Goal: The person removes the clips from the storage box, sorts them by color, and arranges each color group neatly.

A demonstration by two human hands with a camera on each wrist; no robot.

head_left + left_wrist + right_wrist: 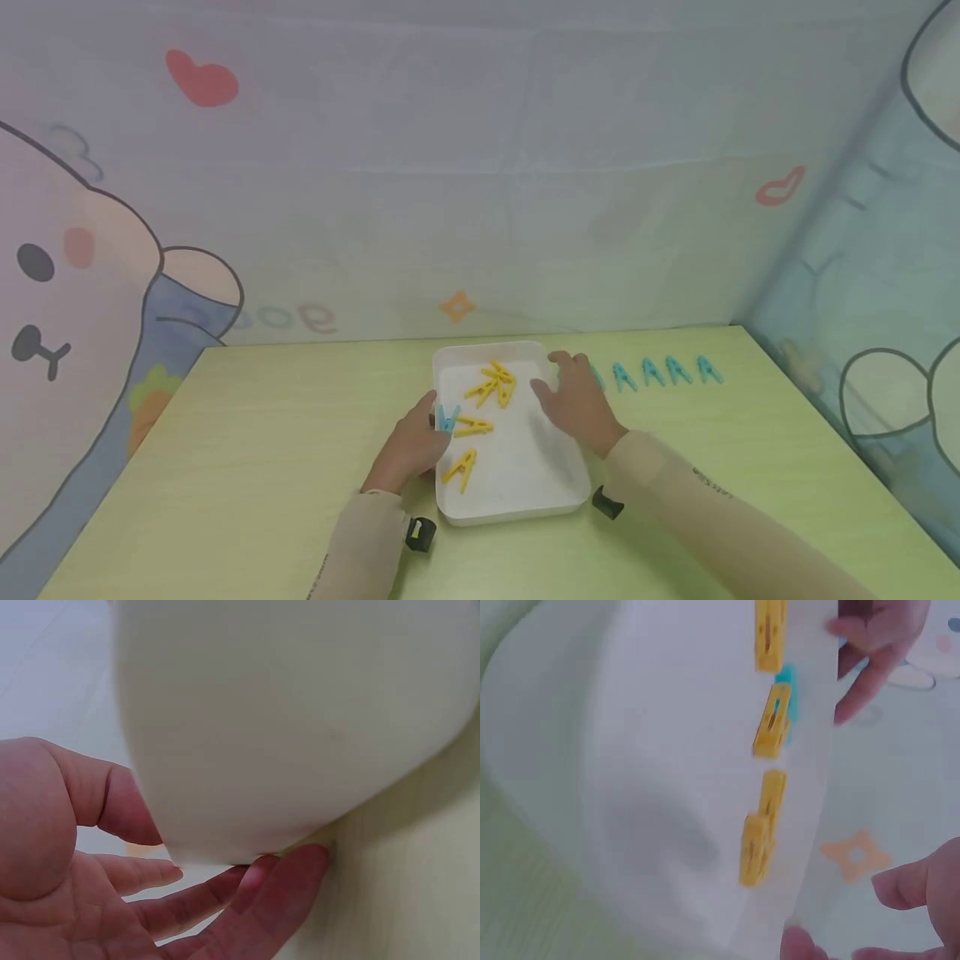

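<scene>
A white plastic tray point(525, 492) lies lengthwise before me on the table. Inside it are several yellow clothespins point(474, 427) and a blue clothespin point(447, 419) by the left wall. My left hand point(412, 446) grips the tray's left side, thumb over the rim and fingers against the outer wall, as the left wrist view shows. Over at the far right corner, my right hand point(577, 404) has its thumb and fingers spread at the rim. In the right wrist view one fingertip point(799, 946) is right at the tray's edge.
To the right of the tray a row of blue clothespins point(652, 372) lies on the light green table point(262, 467), partly hidden by my right hand. A printed cloth point(480, 167) hangs behind the table and along its sides.
</scene>
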